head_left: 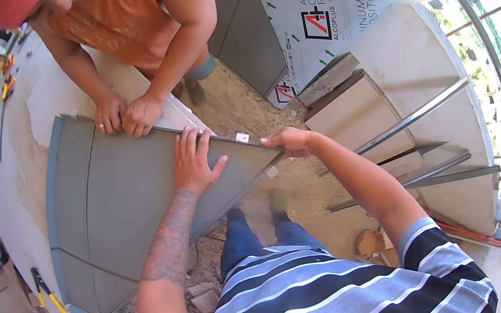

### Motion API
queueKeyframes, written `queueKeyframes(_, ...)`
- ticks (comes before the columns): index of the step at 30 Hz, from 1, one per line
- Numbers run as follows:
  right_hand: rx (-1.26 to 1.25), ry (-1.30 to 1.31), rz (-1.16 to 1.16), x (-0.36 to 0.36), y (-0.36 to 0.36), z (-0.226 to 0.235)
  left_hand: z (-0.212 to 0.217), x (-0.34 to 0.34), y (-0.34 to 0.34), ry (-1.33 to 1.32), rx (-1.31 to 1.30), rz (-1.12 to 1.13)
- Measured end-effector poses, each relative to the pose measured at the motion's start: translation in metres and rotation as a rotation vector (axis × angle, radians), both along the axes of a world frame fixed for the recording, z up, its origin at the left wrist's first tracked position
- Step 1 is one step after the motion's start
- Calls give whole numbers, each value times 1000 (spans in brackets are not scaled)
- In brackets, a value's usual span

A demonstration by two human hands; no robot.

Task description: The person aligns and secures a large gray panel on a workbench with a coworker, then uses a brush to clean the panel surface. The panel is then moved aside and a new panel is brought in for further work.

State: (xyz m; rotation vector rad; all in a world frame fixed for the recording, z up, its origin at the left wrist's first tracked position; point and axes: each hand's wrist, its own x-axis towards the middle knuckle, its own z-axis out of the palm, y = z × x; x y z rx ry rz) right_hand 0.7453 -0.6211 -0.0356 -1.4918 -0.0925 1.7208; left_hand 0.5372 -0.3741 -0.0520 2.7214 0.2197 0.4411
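Observation:
A large grey wedge-shaped panel (135,182) with a folded, bluish outer edge lies partly on the white table, its point reaching past the table toward me. My left hand (194,161) rests flat on its top face near the far edge, fingers stretched out. At the pointed tip, my right hand (293,142) pinches the corner between thumb and fingers; the fingers underneath are partly hidden. A small white tab (242,137) sticks out from the far edge between my hands. Across from me, a co-worker's two hands (131,115) press on the same far edge, left of mine.
On the white table (20,208) lie yellow-handled pliers (48,293) and a yellow-and-black tool (7,88). Printed sheet panels (305,8) lean at the back. Metal strips (416,115) and boxes (352,113) stand on the right. Rubble (204,297) covers floor by my legs.

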Motion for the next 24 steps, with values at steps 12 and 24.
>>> queueKeyframes(12, 43, 126, 136, 24, 23, -19, -13, 0, -4, 34, 26, 58)
queueKeyframes(24, 28, 99, 172, 25, 27, -16, -12, -2, -6, -24, 20, 80)
